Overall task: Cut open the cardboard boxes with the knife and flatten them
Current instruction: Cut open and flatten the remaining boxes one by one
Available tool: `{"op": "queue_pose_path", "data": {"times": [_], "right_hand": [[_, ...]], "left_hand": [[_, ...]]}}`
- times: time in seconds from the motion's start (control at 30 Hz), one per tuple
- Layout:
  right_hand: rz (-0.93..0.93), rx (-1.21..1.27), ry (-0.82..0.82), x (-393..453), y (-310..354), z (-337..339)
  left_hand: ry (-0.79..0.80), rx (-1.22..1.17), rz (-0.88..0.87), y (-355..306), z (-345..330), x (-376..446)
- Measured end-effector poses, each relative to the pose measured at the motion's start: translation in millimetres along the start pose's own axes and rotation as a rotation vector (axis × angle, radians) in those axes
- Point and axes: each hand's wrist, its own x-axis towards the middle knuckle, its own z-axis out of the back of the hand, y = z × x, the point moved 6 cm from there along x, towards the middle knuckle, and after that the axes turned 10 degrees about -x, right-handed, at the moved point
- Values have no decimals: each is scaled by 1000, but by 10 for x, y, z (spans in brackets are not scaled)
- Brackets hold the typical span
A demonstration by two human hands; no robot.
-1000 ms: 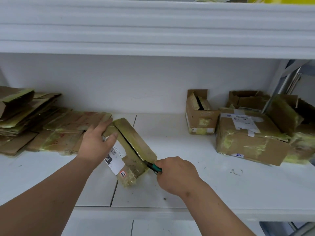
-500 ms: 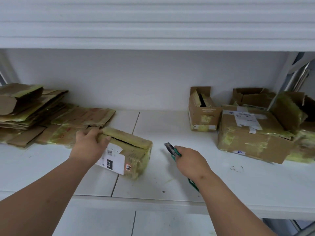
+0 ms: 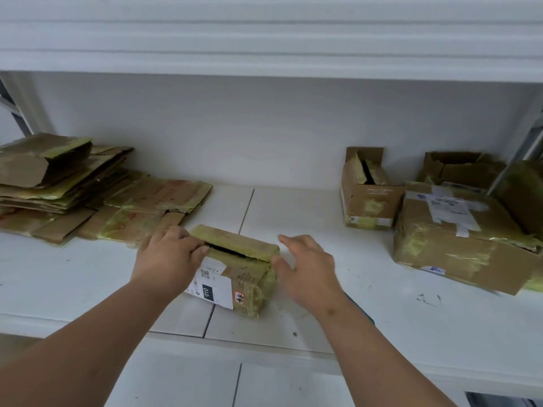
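Observation:
A small taped cardboard box [image 3: 245,286] with a white label lies on the white shelf [image 3: 411,318], a dark slit cut along its top. My left hand [image 3: 167,257] grips its left end, fingertips curled at the slit. At the box's right end is my right hand [image 3: 305,268], fingers spread and holding nothing, its thumb close to the box's corner. A teal sliver of the knife [image 3: 363,309] shows on the shelf under my right forearm; the rest of it is hidden.
Flattened cardboard [image 3: 58,183] is stacked at the left, with more sheets [image 3: 158,198] beside it. At the right stand a large taped box [image 3: 458,245], a small opened box [image 3: 367,198] and another open box [image 3: 458,168]. An upper shelf [image 3: 264,39] hangs overhead.
The box was tipped up and being cut, then laid flat. My right hand let go of the knife on the shelf and moved left to the box's right end.

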Motion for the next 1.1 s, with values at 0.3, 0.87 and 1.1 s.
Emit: {"op": "queue_pose_path", "data": {"times": [0.3, 0.87, 1.1], "right_hand": [[-40, -15, 146, 161, 175, -138], [-285, 235, 19, 229, 341, -140], [-304, 69, 66, 223, 480, -270]], "left_hand": [[408, -177, -69, 65, 46, 64], [642, -361, -158, 152, 10, -198], [293, -633, 144, 175, 44, -59]]}}
